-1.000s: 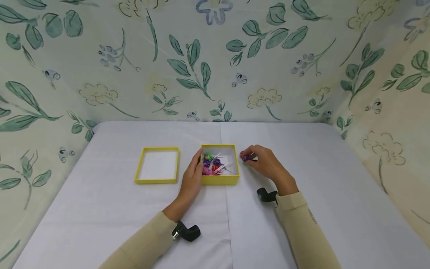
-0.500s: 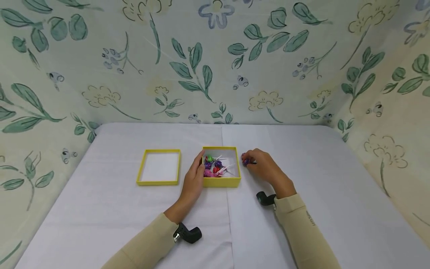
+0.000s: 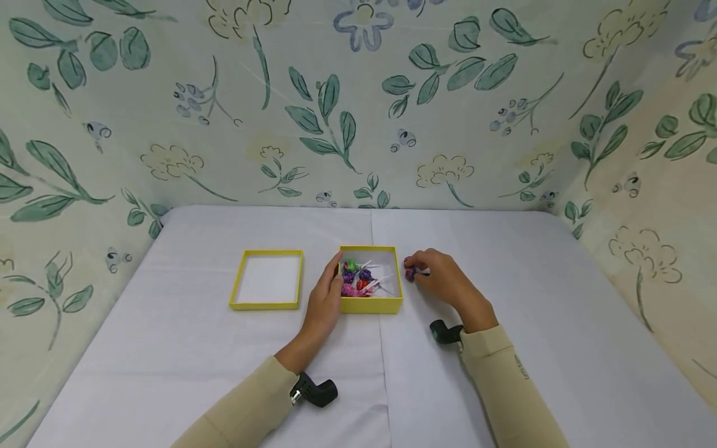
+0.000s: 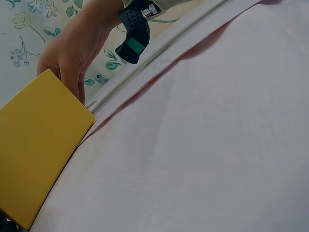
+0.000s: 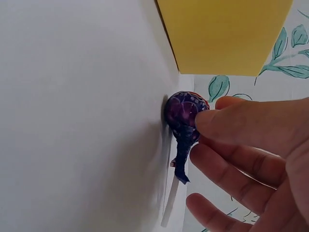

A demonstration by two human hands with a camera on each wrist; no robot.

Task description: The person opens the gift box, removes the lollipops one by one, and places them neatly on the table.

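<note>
Fingers (image 5: 227, 169) of the right hand (image 3: 439, 274) are pinching a purple lollipop (image 5: 182, 113) just to the right of the yellow box (image 3: 371, 305), thumb and forefinger pressing on its wrapped head and the others bending loosely, while those of the left hand (image 3: 322, 302) are lying fairly straight along the left wall of that box, touching it from outside. Over my feed I am seeing a floral backdrop (image 3: 482, 143) rising behind the box and wrapping round to both sides. Beneath the box a white tablecloth (image 3: 168, 348) is spreading out. From the near side of the box, a tan left sleeve (image 3: 241, 404) and a matching right sleeve (image 3: 506, 379) are reaching in. The box itself is standing uncovered, and a shallow yellow-rimmed lid (image 3: 266, 306) is resting to its left, beyond the left hand. On the near side of the box, the left wrist camera (image 3: 316, 393) and the right wrist camera (image 3: 446, 332), both black, are sitting by the cuffs. Inside the box I am making out several wrapped lollipops (image 3: 353, 290), pink, red, purple and green, heaping toward its left side, their white sticks (image 3: 376, 283) mostly pointing rightward. Whether the pinched lollipop is touching the cloth beside the box, I cannot tell.
</note>
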